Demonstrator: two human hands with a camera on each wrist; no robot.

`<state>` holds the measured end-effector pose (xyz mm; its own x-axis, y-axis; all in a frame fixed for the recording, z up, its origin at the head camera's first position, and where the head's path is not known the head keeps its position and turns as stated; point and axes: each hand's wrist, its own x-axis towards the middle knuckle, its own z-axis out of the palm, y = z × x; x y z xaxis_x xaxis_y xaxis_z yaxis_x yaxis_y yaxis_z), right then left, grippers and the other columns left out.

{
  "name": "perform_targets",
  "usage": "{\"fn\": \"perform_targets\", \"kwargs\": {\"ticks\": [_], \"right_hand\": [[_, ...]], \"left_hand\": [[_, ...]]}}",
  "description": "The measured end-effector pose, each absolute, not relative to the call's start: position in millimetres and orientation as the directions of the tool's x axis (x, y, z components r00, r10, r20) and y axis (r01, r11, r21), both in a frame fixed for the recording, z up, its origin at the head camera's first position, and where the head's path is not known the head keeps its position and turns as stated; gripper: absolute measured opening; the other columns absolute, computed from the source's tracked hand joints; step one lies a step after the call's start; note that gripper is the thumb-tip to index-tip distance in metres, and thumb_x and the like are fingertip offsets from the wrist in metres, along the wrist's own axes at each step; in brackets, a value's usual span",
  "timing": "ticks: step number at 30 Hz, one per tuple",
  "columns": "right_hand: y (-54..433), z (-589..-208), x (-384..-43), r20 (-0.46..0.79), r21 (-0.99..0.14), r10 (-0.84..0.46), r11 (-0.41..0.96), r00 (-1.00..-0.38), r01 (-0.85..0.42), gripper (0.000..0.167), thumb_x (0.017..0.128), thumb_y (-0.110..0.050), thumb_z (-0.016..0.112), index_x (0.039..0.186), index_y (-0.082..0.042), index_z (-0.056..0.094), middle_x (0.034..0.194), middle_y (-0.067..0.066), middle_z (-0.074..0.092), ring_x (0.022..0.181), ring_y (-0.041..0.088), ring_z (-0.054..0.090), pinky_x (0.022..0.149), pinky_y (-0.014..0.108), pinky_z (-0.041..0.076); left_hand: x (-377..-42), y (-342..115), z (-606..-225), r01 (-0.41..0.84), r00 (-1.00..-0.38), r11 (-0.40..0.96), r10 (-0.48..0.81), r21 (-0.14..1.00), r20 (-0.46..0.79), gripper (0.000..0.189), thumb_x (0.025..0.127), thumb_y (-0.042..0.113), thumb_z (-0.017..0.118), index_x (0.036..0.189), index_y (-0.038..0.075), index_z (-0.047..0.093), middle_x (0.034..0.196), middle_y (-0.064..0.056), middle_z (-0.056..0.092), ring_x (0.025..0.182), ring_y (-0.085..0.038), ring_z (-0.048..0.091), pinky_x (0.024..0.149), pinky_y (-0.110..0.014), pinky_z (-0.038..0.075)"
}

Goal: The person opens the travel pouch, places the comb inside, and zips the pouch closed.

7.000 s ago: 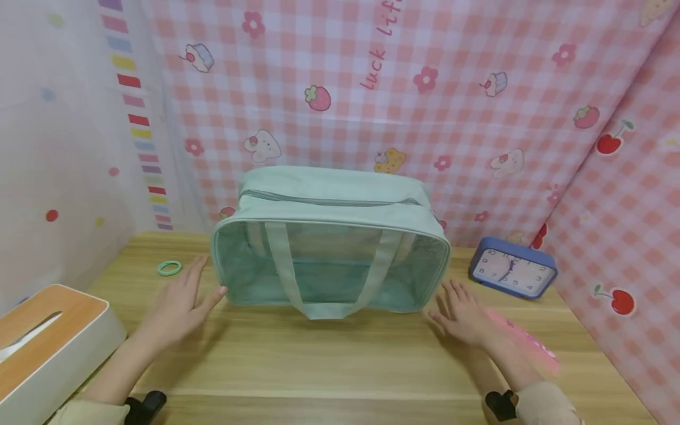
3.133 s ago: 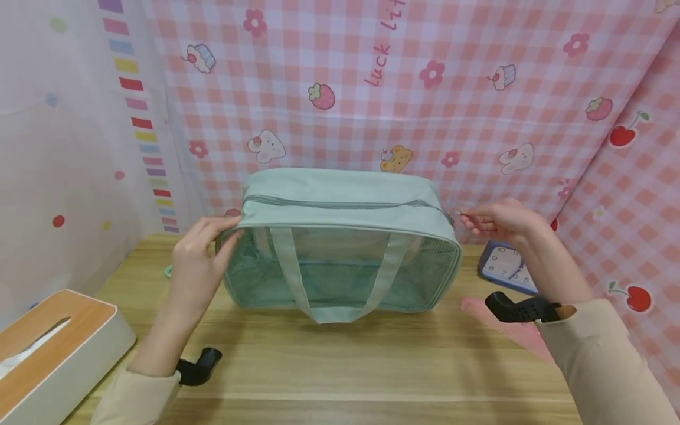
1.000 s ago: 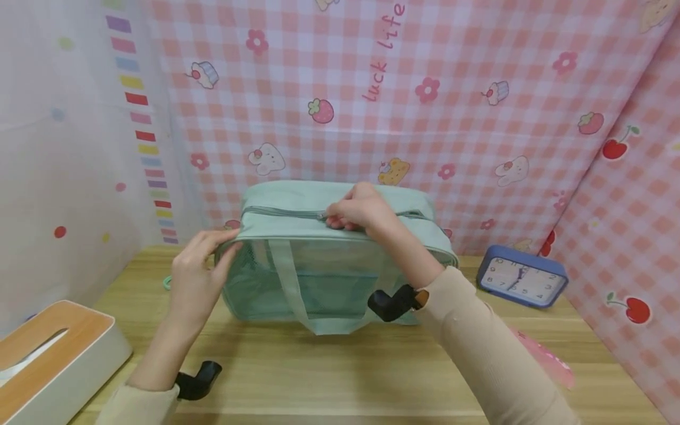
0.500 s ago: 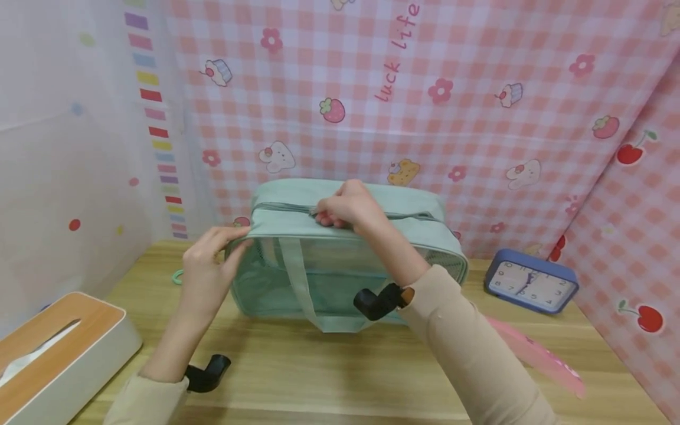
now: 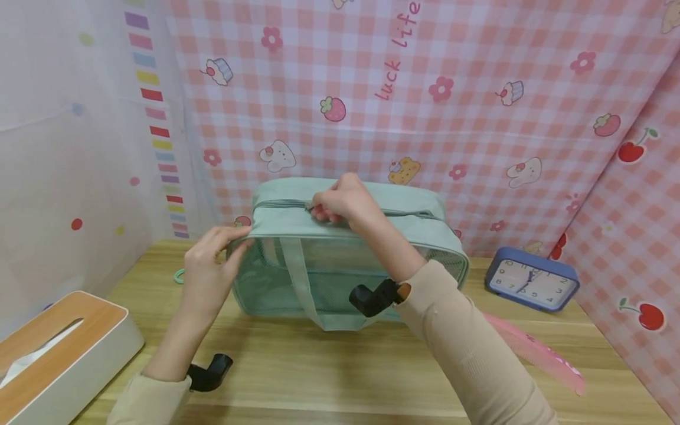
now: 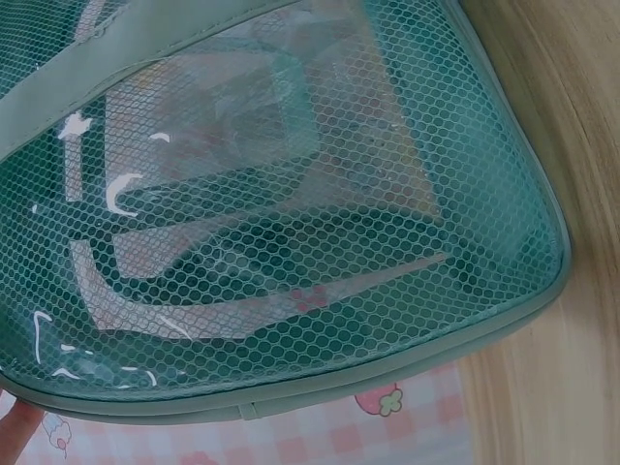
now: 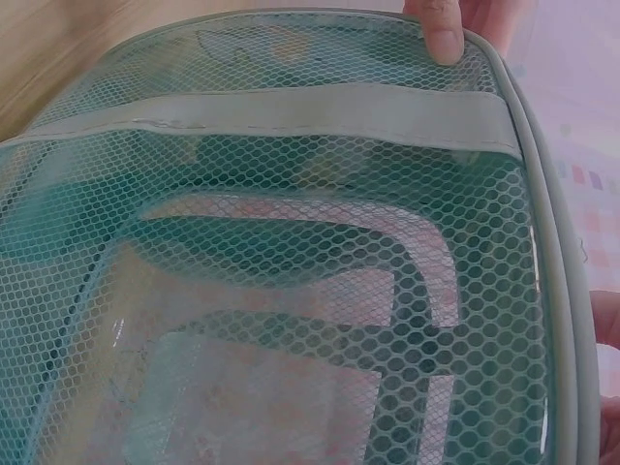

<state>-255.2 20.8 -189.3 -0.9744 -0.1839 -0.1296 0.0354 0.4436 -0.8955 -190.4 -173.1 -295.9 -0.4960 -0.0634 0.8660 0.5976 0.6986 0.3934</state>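
A mint-green bag (image 5: 265, 295) with see-through mesh front and hanging strap handle stands upright on the table. My left hand (image 5: 209, 260) pinches its top left corner, thumb in front and fingers over the edge. In the right wrist view, the left thumb (image 7: 443, 39) presses on the mesh at that corner. My right hand (image 5: 347, 198), fingers curled, pinches the zipper pull (image 5: 309, 208) on the bag's top, left of the middle. The zipper (image 5: 281, 203) runs along the top; part lies hidden behind the right hand. The bag's mesh (image 6: 291, 194) fills the left wrist view.
A tissue box (image 5: 101, 348) with a wooden lid stands at left. A green ring (image 5: 179, 276) lies behind the left hand. At right are a blue clock (image 5: 531, 280) and a pink comb (image 5: 547, 360), partly behind the right sleeve. A checked cloth (image 5: 372, 118) hangs behind the bag.
Both hands have gone from the table to the bag. The left took its corner; the right took the zipper pull at the right end and drew it leftward, slightly further in the last half second.
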Motion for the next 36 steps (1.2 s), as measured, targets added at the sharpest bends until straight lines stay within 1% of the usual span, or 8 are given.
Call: {"fn": "perform_targets", "kwargs": {"ticks": [6,9,13,21,25,28,32,36], "right_hand": [[19.8,-185.7,-255.9,-0.139,-0.899,-0.176,0.435,-0.975,0.049,0.014,0.085,-0.008,0.060,0.083,0.004,0.069,0.059,0.003,0.063,0.047,0.008,0.054,0.040,0.016,0.036],[19.5,-182.1,-255.7,-0.137,-0.898,-0.161,0.438,-0.977,0.053,0.012,0.084,-0.007,0.062,0.078,0.002,0.068,0.060,0.004,0.064,0.046,0.008,0.053,0.041,0.017,0.037],[20.3,-178.2,-256.3,-0.124,-0.893,-0.149,0.449,-0.981,0.045,0.018,0.082,-0.006,0.062,0.065,-0.001,0.063,0.060,0.004,0.064,0.045,0.008,0.053,0.041,0.017,0.037],[20.5,-168.5,-259.1,-0.109,-0.883,-0.136,0.469,-0.985,0.033,0.010,0.083,-0.006,0.063,0.079,0.001,0.068,0.056,0.001,0.062,0.039,0.006,0.044,0.042,0.016,0.037],[17.6,-165.7,-259.3,-0.090,-0.861,-0.124,0.509,-0.988,0.015,0.012,0.082,-0.007,0.062,0.072,-0.001,0.067,0.053,0.001,0.059,0.039,0.007,0.041,0.045,0.017,0.035],[12.2,-164.7,-258.9,-0.065,-0.851,-0.123,0.525,-0.990,-0.010,0.013,0.082,-0.006,0.061,0.070,-0.001,0.064,0.052,0.001,0.058,0.040,0.007,0.043,0.044,0.017,0.036],[2.0,-165.1,-257.9,-0.045,-0.834,-0.143,0.551,-0.989,-0.042,0.012,0.084,-0.006,0.058,0.073,-0.001,0.062,0.053,0.001,0.060,0.042,0.008,0.050,0.043,0.017,0.038],[-6.6,-167.7,-256.0,-0.037,-0.817,-0.148,0.575,-0.988,-0.056,0.016,0.084,-0.006,0.058,0.069,-0.002,0.063,0.053,0.002,0.059,0.045,0.011,0.052,0.045,0.018,0.039]], "left_hand": [[-190.5,-173.7,-297.8,0.595,-0.499,0.695,-0.072,0.402,0.863,0.019,0.070,-0.006,0.073,0.089,-0.003,0.069,0.084,-0.015,0.068,0.077,-0.021,0.062,0.074,-0.001,0.042],[-190.5,-174.2,-298.9,0.592,-0.497,0.701,-0.070,0.396,0.865,0.020,0.070,-0.006,0.073,0.089,-0.003,0.070,0.084,-0.014,0.068,0.076,-0.019,0.061,0.073,-0.002,0.042],[-190.5,-174.3,-300.3,0.593,-0.495,0.703,-0.066,0.392,0.866,0.020,0.070,-0.006,0.073,0.089,-0.002,0.070,0.084,-0.014,0.068,0.075,-0.017,0.060,0.071,-0.002,0.042],[-192.2,-173.3,-300.5,0.622,-0.490,0.673,-0.064,0.400,0.869,0.019,0.070,-0.006,0.073,0.088,-0.002,0.070,0.084,-0.013,0.068,0.079,-0.006,0.060,0.073,-0.002,0.043],[-192.5,-173.6,-299.7,0.618,-0.489,0.678,-0.063,0.397,0.870,0.019,0.070,-0.006,0.073,0.088,-0.002,0.070,0.084,-0.014,0.068,0.078,-0.012,0.061,0.074,-0.002,0.043],[-192.6,-173.7,-298.7,0.611,-0.492,0.684,-0.068,0.399,0.868,0.019,0.070,-0.006,0.072,0.088,-0.003,0.070,0.084,-0.014,0.068,0.077,-0.016,0.062,0.074,-0.001,0.042],[-191.8,-173.9,-297.8,0.603,-0.499,0.686,-0.074,0.407,0.864,0.018,0.071,-0.006,0.072,0.088,-0.003,0.069,0.085,-0.014,0.068,0.078,-0.015,0.062,0.075,0.000,0.041],[-190.4,-174.4,-298.5,0.602,-0.495,0.688,-0.076,0.405,0.866,0.019,0.070,-0.007,0.073,0.088,-0.003,0.070,0.084,-0.014,0.068,0.077,-0.017,0.062,0.075,-0.001,0.042]]}}
